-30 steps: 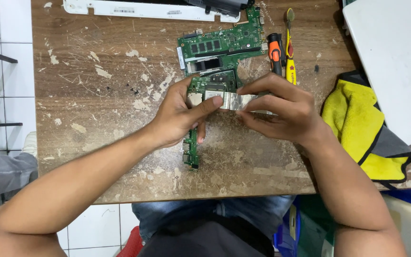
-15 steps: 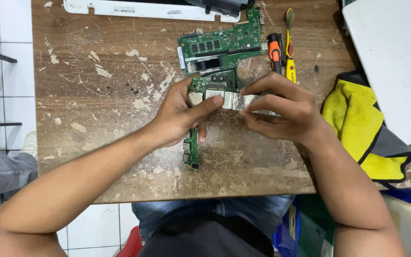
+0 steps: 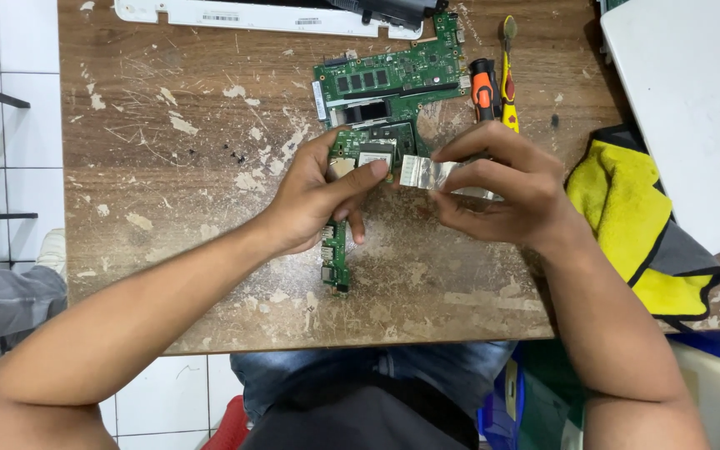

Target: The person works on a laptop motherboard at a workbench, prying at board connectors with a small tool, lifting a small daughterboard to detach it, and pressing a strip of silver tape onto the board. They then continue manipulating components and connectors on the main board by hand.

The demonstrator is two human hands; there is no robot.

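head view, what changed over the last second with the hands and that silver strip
Hardly anything. The right hand still pinches the silver strip at the green circuit board, and the left hand still presses its thumb on the board next to it. The fingers shifted only slightly; nothing was taken up or let go. The orange-handled screwdriver, yellow cloth and white laptop stayed put.

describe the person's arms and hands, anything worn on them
Both arms are bare from the upper arm down, with no sleeves in view. The left hand and right hand wear no gloves; no rings, watch or wristband are visible.
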